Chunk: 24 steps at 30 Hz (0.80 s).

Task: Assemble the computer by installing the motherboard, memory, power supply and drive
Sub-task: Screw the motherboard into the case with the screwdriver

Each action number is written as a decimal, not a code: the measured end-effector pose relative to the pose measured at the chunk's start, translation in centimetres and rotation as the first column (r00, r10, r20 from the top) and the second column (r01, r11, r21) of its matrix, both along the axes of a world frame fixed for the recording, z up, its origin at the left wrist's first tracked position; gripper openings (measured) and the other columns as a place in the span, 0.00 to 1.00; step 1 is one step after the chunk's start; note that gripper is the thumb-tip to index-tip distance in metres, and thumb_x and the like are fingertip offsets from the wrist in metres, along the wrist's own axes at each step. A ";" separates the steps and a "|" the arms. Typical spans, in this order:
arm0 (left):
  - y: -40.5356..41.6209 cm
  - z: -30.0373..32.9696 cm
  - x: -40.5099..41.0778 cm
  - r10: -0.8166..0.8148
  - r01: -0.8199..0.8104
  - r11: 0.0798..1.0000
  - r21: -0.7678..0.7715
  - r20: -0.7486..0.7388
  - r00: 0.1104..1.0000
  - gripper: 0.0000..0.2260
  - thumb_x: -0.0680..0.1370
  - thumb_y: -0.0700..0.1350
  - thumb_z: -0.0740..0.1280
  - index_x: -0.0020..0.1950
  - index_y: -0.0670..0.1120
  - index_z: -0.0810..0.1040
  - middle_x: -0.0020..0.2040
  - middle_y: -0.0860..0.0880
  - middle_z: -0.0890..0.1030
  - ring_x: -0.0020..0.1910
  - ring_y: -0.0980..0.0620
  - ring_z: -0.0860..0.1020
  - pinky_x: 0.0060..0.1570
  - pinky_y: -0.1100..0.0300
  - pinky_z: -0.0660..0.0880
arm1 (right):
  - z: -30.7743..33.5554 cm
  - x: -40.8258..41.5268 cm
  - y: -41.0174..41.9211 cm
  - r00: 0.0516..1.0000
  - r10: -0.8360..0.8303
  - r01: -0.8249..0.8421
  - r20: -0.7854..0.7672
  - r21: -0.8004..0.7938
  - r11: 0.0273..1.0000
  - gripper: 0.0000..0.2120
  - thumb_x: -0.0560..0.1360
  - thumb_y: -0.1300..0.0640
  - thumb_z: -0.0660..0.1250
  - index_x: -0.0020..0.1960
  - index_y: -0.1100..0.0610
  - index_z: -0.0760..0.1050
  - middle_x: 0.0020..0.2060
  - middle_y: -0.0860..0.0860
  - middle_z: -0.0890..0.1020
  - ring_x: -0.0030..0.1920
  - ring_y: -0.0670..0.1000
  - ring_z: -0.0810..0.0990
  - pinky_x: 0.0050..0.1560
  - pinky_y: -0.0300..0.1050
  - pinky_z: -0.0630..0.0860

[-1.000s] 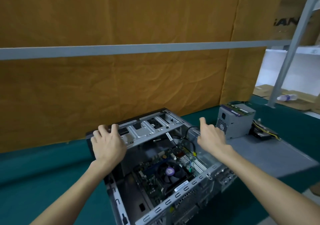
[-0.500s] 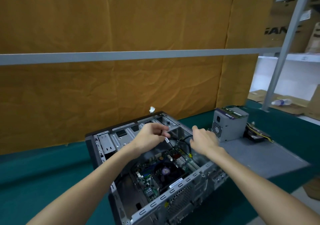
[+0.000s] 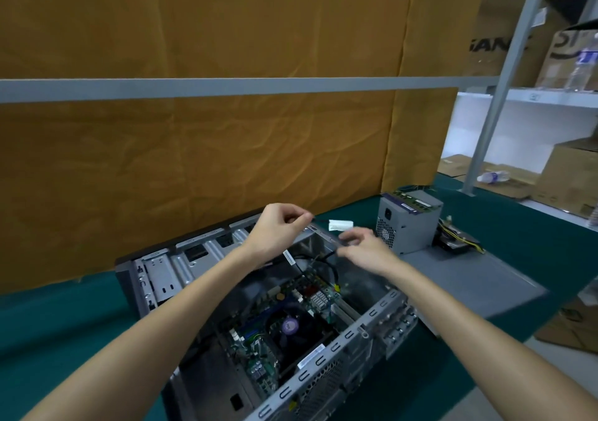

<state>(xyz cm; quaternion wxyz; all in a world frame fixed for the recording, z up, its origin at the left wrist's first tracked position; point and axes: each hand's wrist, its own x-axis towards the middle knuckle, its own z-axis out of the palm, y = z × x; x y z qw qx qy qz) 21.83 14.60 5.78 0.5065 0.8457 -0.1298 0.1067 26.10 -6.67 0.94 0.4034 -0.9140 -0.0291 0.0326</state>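
Observation:
An open grey computer case (image 3: 326,360) lies on its side on the green table. The motherboard (image 3: 291,320) with its black fan sits inside it. My left hand (image 3: 278,228) pinches a black cable (image 3: 323,260) near its white connector (image 3: 339,225) above the case's far edge. My right hand (image 3: 364,249) pinches the same cable lower down. The grey power supply (image 3: 407,223) stands outside the case to the right, with memory sticks (image 3: 415,203) on its top. A drive (image 3: 458,242) with cables lies behind it.
The case's grey side panel (image 3: 469,284) lies flat under the power supply, right of the case. A brown cloth wall with a grey rail (image 3: 226,85) stands behind. Shelves with cardboard boxes (image 3: 569,61) are at the far right.
Both hands left the case's rim and came together over its far right corner. They picked up the black cable and lifted its white connector above the case.

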 end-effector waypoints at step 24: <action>1.5 -6.3 -1.3 -0.031 0.163 0.937 0.309 -0.391 0.920 0.10 0.84 0.44 0.62 0.49 0.40 0.77 0.34 0.43 0.77 0.25 0.52 0.74 0.28 0.58 0.72 | 1.6 -2.2 3.4 0.869 0.481 -0.413 0.113 -0.369 0.833 0.21 0.79 0.49 0.71 0.70 0.52 0.76 0.41 0.45 0.83 0.38 0.39 0.79 0.43 0.44 0.75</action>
